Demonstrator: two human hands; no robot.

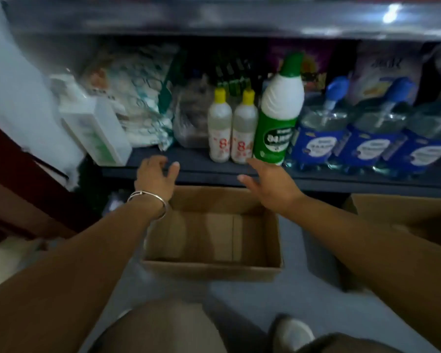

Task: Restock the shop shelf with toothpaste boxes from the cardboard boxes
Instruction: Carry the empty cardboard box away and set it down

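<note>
An open cardboard box (211, 270) sits on the floor below the shelf, and nothing shows inside it. Both my hands hover above its far edge, in front of the dark shelf board (201, 171). My left hand (156, 177), with a metal bangle on the wrist, has its fingers spread and holds nothing. My right hand (267, 183) is also open, its fingertips near the two small yellow-capped bottles (231, 128). A white and green carton (97, 131) leans at the shelf's left end. No toothpaste box is clearly recognisable.
On the shelf stand a tall green and white bottle (278, 115), blue-labelled clear bottles (367, 133) to the right, and plastic packs (140, 98) behind. A second cardboard box (402, 210) is at the right. My knee and shoe are at the bottom.
</note>
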